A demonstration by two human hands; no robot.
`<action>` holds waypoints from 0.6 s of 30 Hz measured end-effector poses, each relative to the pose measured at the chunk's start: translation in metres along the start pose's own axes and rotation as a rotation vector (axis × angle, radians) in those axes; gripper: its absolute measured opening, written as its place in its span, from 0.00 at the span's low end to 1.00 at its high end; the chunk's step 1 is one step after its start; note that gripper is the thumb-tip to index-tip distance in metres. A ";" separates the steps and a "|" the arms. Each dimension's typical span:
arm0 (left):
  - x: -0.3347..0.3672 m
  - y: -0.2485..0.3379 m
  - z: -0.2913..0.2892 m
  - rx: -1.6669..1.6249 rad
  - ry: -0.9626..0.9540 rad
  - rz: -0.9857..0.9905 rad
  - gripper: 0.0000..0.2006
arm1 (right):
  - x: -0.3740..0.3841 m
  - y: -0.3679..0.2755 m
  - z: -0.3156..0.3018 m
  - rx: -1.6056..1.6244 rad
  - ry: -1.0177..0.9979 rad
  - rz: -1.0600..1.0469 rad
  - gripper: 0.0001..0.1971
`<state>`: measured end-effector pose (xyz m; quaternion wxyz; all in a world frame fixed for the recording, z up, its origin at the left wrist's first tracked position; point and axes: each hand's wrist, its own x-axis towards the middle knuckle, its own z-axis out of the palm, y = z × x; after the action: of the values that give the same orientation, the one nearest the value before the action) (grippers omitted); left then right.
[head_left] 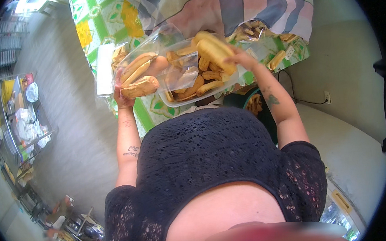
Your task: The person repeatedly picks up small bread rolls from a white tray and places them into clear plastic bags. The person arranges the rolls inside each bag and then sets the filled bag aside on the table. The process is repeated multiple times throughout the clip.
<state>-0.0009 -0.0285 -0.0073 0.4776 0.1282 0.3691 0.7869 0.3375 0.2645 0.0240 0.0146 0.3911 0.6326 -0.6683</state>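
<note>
My left hand (122,95) grips a clear plastic bag (161,37) at the left of a table. Several long, flat, yellow-brown food pieces (140,86) show at that hand, apparently inside the bag; I cannot make out their exact kind. At the right, my right hand (243,58) is closed on another long yellow food piece (214,47), smeared by motion. It is held over the right side of a clear plastic tub (173,103). More of these pieces (211,87) lie in the tub, partly covered by the bag's film.
A green-and-white patterned tablecloth (145,113) covers the table. Plaid cloth (220,9) drapes over its far side. A white stack (105,68) sits at the left edge. Below the table's right side stands a dark green bin (267,119) holding similar pieces. A wire rack (25,115) stands farther left.
</note>
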 end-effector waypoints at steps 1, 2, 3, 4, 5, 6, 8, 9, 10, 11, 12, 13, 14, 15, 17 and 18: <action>0.003 0.002 -0.001 0.029 -0.001 -0.005 0.42 | -0.007 -0.013 -0.010 0.298 0.032 -0.011 0.30; 0.007 0.003 -0.002 0.040 -0.012 -0.013 0.42 | -0.015 -0.026 -0.017 0.420 -0.110 -0.061 0.31; 0.010 0.002 -0.002 0.038 -0.028 -0.023 0.42 | -0.025 -0.042 -0.028 0.522 -0.218 -0.069 0.31; 0.014 0.001 -0.002 0.053 -0.046 -0.034 0.42 | -0.035 -0.058 -0.036 0.623 -0.324 -0.080 0.32; 0.019 -0.001 -0.001 0.057 -0.069 -0.046 0.41 | -0.043 -0.072 -0.035 0.572 -0.288 -0.057 0.30; 0.023 -0.003 0.000 0.064 -0.089 -0.056 0.41 | -0.049 -0.086 -0.030 0.319 -0.241 -0.100 0.28; 0.031 -0.011 0.005 0.040 -0.091 -0.043 0.41 | -0.058 -0.109 -0.018 -0.189 -0.138 -0.183 0.24; 0.034 -0.014 0.007 0.026 -0.099 -0.039 0.40 | -0.067 -0.114 -0.007 -0.471 0.023 -0.355 0.22; 0.036 -0.017 0.009 0.028 -0.086 -0.032 0.40 | -0.074 -0.120 0.001 -0.755 0.206 -0.463 0.21; 0.038 -0.018 0.012 0.025 -0.082 -0.032 0.40 | -0.080 -0.124 0.006 -1.013 0.377 -0.651 0.21; 0.041 -0.019 0.014 0.018 -0.082 -0.027 0.40 | -0.084 -0.128 0.011 -1.276 0.545 -0.872 0.21; 0.042 -0.019 0.016 0.015 -0.078 -0.027 0.40 | -0.086 -0.132 0.011 -1.339 0.629 -0.974 0.20; 0.042 -0.018 0.019 0.007 -0.075 -0.024 0.40 | -0.089 -0.133 0.012 -1.342 0.649 -1.010 0.20; 0.043 -0.018 0.022 -0.008 -0.087 -0.024 0.40 | -0.090 -0.133 0.015 -1.348 0.653 -1.060 0.20; 0.046 -0.015 0.029 0.042 -0.086 -0.029 0.41 | -0.092 -0.130 0.016 -1.339 0.626 -1.149 0.20; 0.046 -0.014 0.033 0.052 -0.107 -0.034 0.42 | -0.092 -0.128 0.016 -1.286 0.506 -1.083 0.21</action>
<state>0.0029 0.0290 -0.0012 0.5065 0.1761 0.3657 0.7607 0.3274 0.2325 0.1785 -0.2276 0.0898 0.9696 0.0092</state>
